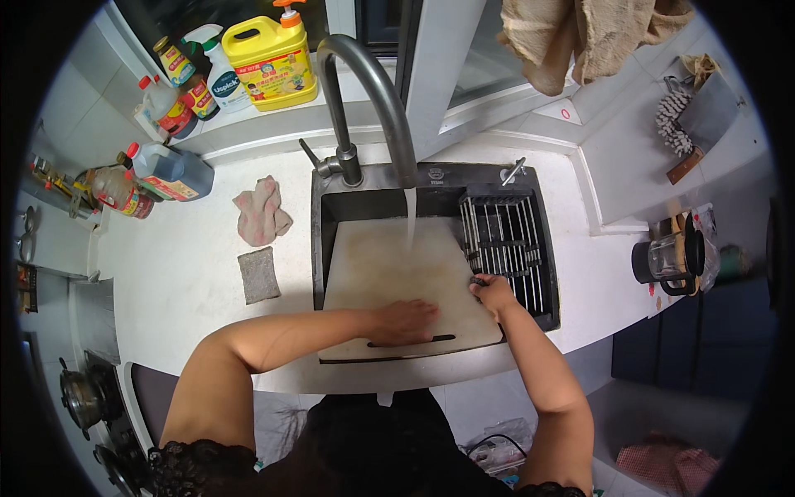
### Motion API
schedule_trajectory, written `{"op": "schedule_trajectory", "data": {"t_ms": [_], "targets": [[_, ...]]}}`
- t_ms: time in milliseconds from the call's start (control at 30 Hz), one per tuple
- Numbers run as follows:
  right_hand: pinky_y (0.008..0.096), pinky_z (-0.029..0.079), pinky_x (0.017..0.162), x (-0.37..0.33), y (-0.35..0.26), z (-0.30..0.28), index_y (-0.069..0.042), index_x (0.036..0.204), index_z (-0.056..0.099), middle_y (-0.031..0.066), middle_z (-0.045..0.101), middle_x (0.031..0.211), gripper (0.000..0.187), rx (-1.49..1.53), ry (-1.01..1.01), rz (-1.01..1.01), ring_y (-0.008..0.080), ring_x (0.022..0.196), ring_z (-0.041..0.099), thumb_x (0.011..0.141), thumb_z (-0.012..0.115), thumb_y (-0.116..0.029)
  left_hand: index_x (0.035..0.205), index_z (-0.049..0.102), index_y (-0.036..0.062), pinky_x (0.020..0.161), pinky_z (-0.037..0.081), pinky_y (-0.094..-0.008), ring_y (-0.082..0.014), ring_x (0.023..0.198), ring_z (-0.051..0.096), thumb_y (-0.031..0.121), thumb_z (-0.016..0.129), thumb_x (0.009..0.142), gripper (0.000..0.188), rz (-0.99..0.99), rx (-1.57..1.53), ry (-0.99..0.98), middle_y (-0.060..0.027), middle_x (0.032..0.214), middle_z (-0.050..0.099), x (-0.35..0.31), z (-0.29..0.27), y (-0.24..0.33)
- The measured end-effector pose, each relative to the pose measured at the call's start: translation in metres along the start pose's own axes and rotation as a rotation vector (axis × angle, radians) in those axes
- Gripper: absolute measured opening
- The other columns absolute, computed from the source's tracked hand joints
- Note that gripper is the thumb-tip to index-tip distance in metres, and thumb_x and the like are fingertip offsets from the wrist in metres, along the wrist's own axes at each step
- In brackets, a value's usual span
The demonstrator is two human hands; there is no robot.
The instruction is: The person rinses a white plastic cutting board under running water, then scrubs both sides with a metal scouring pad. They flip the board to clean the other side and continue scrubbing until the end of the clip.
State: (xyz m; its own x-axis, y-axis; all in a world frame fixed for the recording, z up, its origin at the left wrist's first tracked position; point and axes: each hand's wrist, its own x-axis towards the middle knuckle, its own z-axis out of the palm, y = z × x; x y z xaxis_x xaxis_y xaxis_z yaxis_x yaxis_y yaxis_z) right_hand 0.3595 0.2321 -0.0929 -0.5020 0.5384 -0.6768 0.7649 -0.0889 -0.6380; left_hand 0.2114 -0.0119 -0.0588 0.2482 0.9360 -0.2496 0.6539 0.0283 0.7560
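A large whitish cutting board (389, 273) with yellowish stains lies tilted in the dark sink (318, 248). Water runs from the grey curved faucet (364, 58) onto its far part. My left hand (406, 321) rests flat on the near part of the board, just above its slot handle, fingers stretched out. At the board's right edge, my right hand (495, 296) is closed round a small dark scrubber-like thing (478, 282). Most of that thing is hidden by the fingers, so its exact kind cannot be made out.
A metal drying rack (517, 240) hangs in the sink's right side. Left on the counter lie a pinkish cloth (262, 211) and a grey scouring pad (259, 275). Several bottles and a yellow pump jug (269, 66) stand behind. A blender jug (671, 257) is far right.
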Motion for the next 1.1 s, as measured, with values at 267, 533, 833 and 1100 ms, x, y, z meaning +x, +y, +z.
{"op": "schedule_trajectory", "data": {"t_ms": [267,533,833,1100], "targets": [[0.0336,0.054,0.069,-0.003,-0.013,-0.004,-0.002,0.122,0.065,0.0144,0.071,0.101,0.038,0.001,0.016,0.05,0.02,0.077,0.067,0.086,0.073,-0.011,0.137,0.044,0.0024,0.107,0.037,-0.0544,-0.0357,0.133,0.043,0.048,0.034,0.103,0.057,-0.604,0.087,0.204,-0.0171,0.143,0.045,0.01,-0.009,-0.117],[0.036,0.055,0.067,-0.005,-0.016,-0.006,-0.002,0.122,0.064,0.0114,0.07,0.097,0.035,0.024,0.014,0.059,0.02,0.078,0.066,0.088,0.071,-0.008,0.097,0.061,0.0054,0.082,0.055,-0.0412,-0.0237,0.086,0.065,0.03,0.053,0.1,0.026,-0.526,-1.762,0.679,-0.0079,0.089,0.067,0.069,-0.061,-0.097],[0.0356,0.055,0.071,-0.018,-0.026,-0.011,0.0,0.124,0.062,0.0125,0.07,0.1,0.036,0.14,-0.054,0.122,0.021,0.085,0.067,0.09,0.069,-0.009,0.139,0.047,-0.0003,0.11,0.038,-0.0466,-0.0331,0.131,0.05,0.037,0.046,0.102,0.053,0.033,-0.64,0.14,-0.0191,0.137,0.054,0.08,-0.014,0.031],[0.038,0.055,0.06,-0.014,-0.018,-0.006,-0.004,0.117,0.064,0.0109,0.069,0.096,0.024,0.326,-0.039,0.163,0.0208,0.077,0.066,0.094,0.064,-0.01,0.158,0.012,0.0163,0.12,0.009,-0.0535,-0.035,0.152,0.004,0.055,0.031,0.101,0.072,-0.11,0.178,-0.171,-0.0138,0.165,0.006,0.081,-0.018,0.012]]}}
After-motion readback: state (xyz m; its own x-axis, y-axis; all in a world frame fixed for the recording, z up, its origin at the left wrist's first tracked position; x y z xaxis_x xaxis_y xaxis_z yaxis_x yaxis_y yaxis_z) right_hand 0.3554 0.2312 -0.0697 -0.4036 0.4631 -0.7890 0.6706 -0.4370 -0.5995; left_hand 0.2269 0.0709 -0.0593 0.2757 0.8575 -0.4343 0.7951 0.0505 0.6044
